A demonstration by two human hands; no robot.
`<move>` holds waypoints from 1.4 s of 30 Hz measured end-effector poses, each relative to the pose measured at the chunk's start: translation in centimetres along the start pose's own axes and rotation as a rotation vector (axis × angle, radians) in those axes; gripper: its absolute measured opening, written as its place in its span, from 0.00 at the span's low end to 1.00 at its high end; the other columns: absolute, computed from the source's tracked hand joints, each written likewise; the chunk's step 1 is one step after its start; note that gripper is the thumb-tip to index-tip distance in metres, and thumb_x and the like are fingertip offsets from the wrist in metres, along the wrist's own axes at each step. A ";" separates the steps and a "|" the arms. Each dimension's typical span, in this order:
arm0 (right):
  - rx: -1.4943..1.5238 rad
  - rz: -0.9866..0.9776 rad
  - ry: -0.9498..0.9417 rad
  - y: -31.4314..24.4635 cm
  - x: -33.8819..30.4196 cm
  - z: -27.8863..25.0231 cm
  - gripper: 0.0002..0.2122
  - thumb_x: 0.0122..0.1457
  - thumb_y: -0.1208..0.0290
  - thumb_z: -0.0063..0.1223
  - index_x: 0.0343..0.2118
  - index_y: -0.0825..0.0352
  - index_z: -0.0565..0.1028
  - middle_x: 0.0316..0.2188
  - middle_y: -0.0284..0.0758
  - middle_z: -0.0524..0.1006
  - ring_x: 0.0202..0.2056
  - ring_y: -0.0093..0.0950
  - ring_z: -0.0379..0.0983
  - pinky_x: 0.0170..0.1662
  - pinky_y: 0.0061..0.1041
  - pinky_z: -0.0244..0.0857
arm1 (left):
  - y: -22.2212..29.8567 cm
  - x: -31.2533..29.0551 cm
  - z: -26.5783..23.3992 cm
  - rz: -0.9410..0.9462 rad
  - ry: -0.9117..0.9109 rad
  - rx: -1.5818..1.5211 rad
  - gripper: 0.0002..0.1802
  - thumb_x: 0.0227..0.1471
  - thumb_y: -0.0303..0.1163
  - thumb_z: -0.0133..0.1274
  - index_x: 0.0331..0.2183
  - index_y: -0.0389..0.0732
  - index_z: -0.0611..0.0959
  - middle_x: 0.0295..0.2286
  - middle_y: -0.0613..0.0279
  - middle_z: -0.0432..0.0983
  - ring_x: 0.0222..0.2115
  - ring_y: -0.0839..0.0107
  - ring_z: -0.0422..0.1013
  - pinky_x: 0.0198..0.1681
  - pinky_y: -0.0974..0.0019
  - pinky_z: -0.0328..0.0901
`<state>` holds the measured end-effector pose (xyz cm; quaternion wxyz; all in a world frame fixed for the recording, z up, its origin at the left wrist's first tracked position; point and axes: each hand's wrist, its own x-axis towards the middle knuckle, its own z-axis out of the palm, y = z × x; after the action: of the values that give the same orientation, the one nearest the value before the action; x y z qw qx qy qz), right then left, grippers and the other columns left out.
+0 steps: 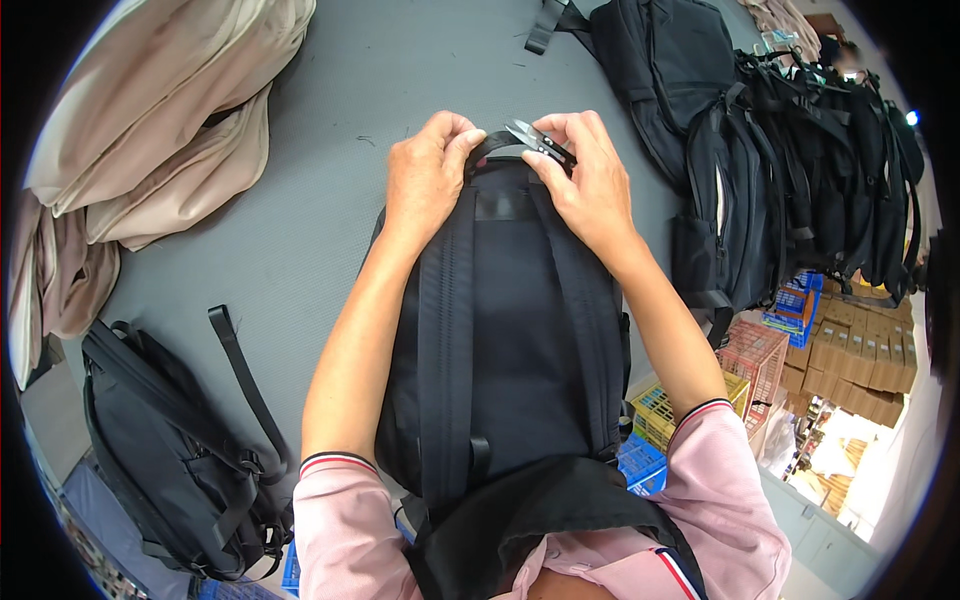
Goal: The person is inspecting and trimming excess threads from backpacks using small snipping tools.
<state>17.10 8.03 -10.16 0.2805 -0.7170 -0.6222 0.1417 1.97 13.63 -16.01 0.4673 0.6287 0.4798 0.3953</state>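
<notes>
A black backpack lies in front of me on the grey table, its shoulder straps facing up and its top away from me. My left hand pinches the left end of the backpack's top carry handle. My right hand is closed around small thread snips, their metal blades pointing left, just over the right side of that handle. Whether the blades touch the handle or a thread, I cannot tell.
Beige fabric pieces are heaped at the far left. Another black backpack lies at the near left. More black backpacks crowd the right edge of the grey table. Plastic crates and cardboard boxes stand below on the right.
</notes>
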 end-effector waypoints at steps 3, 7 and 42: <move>-0.184 -0.205 -0.011 -0.6 -0.4 -1.0 0.09 0.48 0.70 0.59 0.33 0.62 0.74 0.30 0.30 0.68 0.24 0.30 0.71 0.29 0.29 0.65 | 0.1 0.1 0.3 0.014 -0.006 -0.044 0.08 0.54 0.33 0.51 0.29 0.38 0.77 0.18 0.60 0.76 0.20 0.71 0.74 0.26 0.68 0.66; -0.350 -0.359 0.010 -1.1 -0.2 -0.8 0.09 0.47 0.71 0.59 0.32 0.62 0.74 0.28 0.30 0.68 0.24 0.30 0.71 0.29 0.29 0.65 | 0.1 0.0 0.2 0.023 -0.021 -0.062 0.08 0.54 0.33 0.50 0.30 0.38 0.76 0.18 0.61 0.75 0.21 0.70 0.75 0.26 0.68 0.66; -0.283 -0.249 -0.053 -0.4 -0.4 -1.6 0.10 0.47 0.72 0.59 0.34 0.61 0.73 0.30 0.31 0.69 0.24 0.34 0.71 0.27 0.33 0.65 | 0.2 0.0 -0.4 -0.215 -0.269 -0.570 0.25 0.49 0.19 0.50 0.50 0.38 0.67 0.33 0.60 0.74 0.34 0.76 0.70 0.42 0.73 0.65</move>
<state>17.52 7.27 -8.72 0.1758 -0.6627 -0.7271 0.0356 1.59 13.67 -15.75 0.7223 0.4651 0.3475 0.3756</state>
